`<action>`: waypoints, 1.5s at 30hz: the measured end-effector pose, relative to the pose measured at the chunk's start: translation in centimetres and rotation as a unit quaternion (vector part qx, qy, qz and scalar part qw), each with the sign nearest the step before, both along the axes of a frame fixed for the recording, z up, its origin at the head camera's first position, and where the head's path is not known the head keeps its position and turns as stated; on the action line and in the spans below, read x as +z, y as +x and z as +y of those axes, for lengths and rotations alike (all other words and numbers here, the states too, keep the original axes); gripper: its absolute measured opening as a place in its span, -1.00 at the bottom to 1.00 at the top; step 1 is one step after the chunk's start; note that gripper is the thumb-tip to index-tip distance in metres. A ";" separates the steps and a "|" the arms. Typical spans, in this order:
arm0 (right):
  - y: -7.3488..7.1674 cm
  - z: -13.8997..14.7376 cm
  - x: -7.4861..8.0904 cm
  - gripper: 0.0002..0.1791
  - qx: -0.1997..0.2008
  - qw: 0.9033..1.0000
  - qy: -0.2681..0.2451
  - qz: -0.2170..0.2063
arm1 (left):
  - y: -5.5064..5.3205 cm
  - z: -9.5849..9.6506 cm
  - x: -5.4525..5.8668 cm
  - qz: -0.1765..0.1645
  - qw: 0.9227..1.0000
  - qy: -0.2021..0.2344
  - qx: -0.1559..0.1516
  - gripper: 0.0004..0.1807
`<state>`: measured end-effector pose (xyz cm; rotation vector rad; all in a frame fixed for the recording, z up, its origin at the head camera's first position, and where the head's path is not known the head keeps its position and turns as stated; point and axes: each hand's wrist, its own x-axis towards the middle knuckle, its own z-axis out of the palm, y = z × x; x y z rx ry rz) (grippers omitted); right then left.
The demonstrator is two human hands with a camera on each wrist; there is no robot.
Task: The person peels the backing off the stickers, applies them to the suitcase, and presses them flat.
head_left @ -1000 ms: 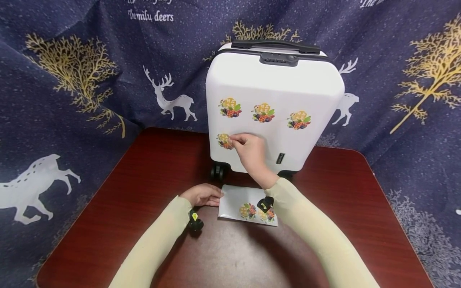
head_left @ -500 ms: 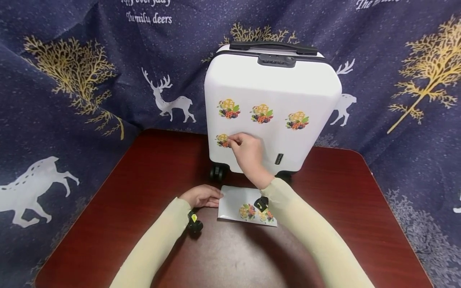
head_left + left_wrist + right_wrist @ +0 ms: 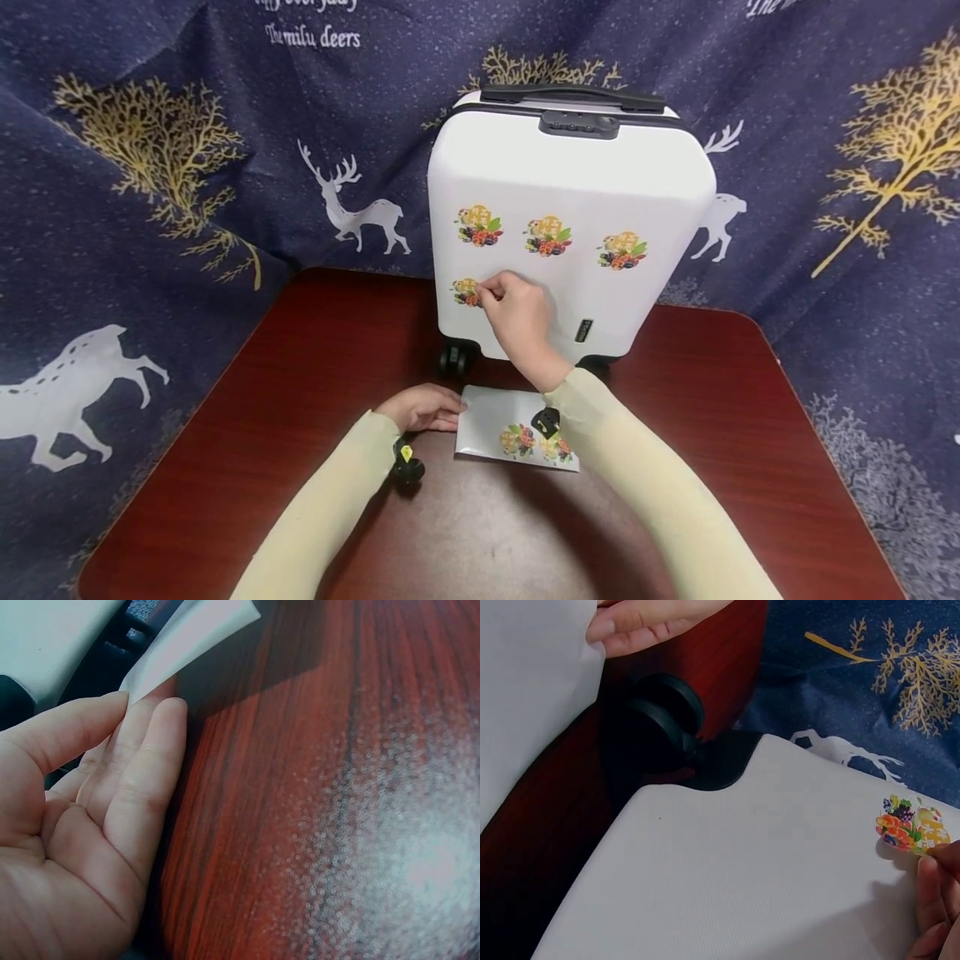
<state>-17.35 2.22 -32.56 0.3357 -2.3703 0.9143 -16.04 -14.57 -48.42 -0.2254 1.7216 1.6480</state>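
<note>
A white suitcase [image 3: 570, 179] stands upright at the back of the table, with three fruit stickers in a row across its front. At its lower left, my right hand [image 3: 519, 315] pinches the edge of another fruit sticker [image 3: 465, 292] between thumb and fingertip. In the right wrist view that sticker [image 3: 911, 823] lies close over the white shell and casts a small shadow on it. My left hand [image 3: 423, 408] pinches the left edge of a white sticker sheet [image 3: 487, 421], thumb on top and fingers underneath. Two fruit stickers show on the sheet's lower right, one partly behind the right wrist camera.
Black wheels [image 3: 454, 357] hold the suitcase off the dark red wooden table [image 3: 352, 333]. A black handle [image 3: 573, 96] and a combination lock [image 3: 579, 125] sit on its top. Behind hangs a blue cloth [image 3: 360, 125] printed with deer and golden trees.
Both hands keep their grips and hardly move. My right hand has shifted very slightly up at the suitcase, with the sticker still pinched; the sheet stays in place.
</note>
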 end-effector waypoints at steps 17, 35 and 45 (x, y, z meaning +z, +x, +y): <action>-0.2 0.6 -0.5 -0.76 -0.020 0.992 0.107 0.063 | -0.1 -0.1 -0.4 0.002 1.000 0.007 0.009 -0.64; 1.3 3.2 -1.0 -0.80 0.085 0.994 0.013 -0.070 | 0.0 0.0 -0.2 -0.001 1.000 0.004 0.011 -0.60; 3.0 4.7 -1.2 -0.83 0.153 0.978 0.011 -0.140 | 0.0 0.0 0.0 -0.005 1.000 0.003 0.008 -0.63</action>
